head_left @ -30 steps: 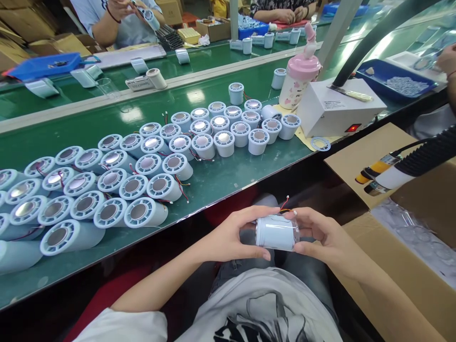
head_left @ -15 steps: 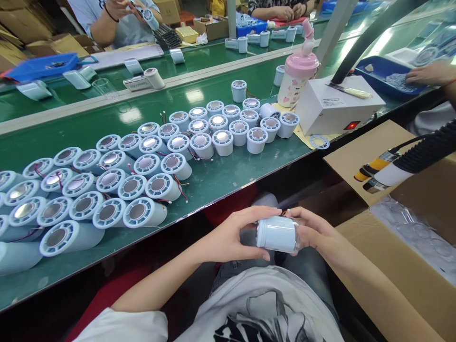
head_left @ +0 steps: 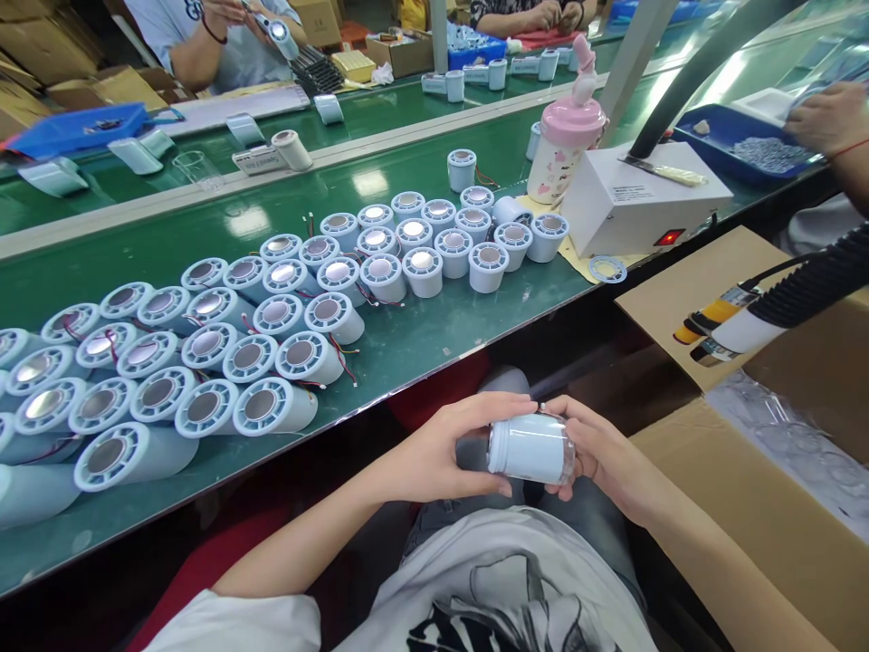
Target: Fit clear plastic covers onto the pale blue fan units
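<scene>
Red-tipped wires no longer show above the pale-blue cylinder (head_left: 530,448); left hand (head_left: 441,453) and right hand (head_left: 601,453) curl around its ends, below the green bench (head_left: 421,344).

The single head-worn camera looks forward and down, close over the lap at lower centre, green bench (head_left: 434,340) across mid-frame.
</scene>
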Motion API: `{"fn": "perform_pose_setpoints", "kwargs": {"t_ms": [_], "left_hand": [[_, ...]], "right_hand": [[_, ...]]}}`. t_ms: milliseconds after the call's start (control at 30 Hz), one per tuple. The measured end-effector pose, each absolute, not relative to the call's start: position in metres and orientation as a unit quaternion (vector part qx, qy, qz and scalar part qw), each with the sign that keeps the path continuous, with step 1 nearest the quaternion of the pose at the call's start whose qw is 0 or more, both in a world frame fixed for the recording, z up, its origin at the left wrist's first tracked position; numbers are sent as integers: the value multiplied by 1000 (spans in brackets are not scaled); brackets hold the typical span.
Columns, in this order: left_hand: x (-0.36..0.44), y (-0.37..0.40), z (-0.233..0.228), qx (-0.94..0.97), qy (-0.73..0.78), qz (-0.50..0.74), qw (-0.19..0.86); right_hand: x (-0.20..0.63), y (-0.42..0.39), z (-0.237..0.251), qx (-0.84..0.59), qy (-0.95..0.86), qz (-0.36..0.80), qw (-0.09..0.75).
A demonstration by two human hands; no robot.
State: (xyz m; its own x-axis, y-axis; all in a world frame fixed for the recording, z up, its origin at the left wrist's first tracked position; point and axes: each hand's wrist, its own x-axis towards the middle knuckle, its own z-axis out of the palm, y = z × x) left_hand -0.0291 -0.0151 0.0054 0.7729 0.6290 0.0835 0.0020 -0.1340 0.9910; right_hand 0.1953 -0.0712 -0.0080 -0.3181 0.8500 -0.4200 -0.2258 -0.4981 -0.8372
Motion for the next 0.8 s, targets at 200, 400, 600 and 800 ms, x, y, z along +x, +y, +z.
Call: {"fn": "perform_pose_setpoints", "kwargs": {"t_ms": [200, 400, 600, 800], "left_hand": [[-30, -18, 12, 693, 240, 239, 636], [-30, -18, 11, 692, 234, 242, 639], [-29, -17, 9, 696, 207, 255, 638], [-30, -16, 7, 695, 196, 262, 641]], "right_hand": [[196, -77, -2, -428, -376, 717, 403], [196, -79, -1, -433, -363, 721, 401], [190, -77, -4, -446, -318, 754, 361], [186, -75, 1, -447, -266, 796, 309]]}}
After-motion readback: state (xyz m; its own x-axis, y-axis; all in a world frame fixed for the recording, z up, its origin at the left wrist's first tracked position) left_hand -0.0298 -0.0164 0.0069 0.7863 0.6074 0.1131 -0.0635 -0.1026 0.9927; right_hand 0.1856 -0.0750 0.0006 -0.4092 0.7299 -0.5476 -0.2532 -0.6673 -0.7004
